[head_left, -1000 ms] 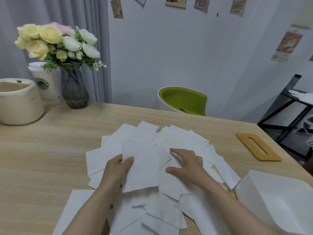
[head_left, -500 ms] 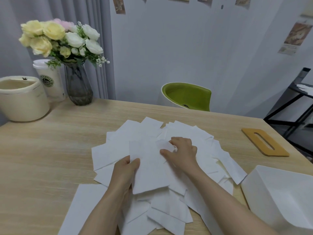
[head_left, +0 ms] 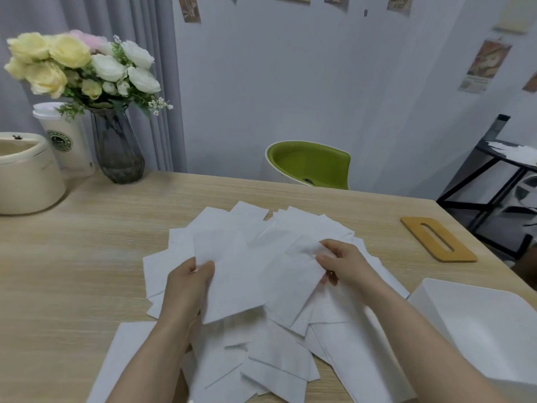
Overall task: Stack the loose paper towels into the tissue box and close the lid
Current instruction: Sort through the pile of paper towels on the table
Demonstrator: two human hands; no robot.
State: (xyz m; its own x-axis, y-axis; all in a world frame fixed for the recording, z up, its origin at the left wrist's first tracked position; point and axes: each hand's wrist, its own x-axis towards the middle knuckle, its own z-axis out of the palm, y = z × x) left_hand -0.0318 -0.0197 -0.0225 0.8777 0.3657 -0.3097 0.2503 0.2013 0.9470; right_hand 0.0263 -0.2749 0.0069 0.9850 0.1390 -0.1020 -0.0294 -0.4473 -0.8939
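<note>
From the head view, two bare hands work over one loose heap of white paper towels [head_left: 261, 359] spread across the middle of the pale wooden table [head_left: 72, 271]; the sheets overlap too much to count. The left hand [head_left: 186, 289] has thumb and fingers curled onto the near-left edge of one raised white sheet [head_left: 229, 274]. The right hand [head_left: 345, 266] pinches a second, crumpled sheet [head_left: 293, 266] at its right edge, fingers bent tight.

One white plastic tissue box [head_left: 476, 330] stands open at the near right, touching the heap's edge and cut off by the frame. One flat tan wooden lid with a slot [head_left: 437, 242] lies apart, further back on the right.

At the far left stand one dark glass vase of yellow and white flowers [head_left: 117, 146], one white paper cup [head_left: 68, 141] partly hidden behind the blooms, and one cream round container [head_left: 26, 175], cut off at the edge. One green chair [head_left: 311, 164] sits beyond the table's far edge. A black rack [head_left: 494, 170] shows at the right.
</note>
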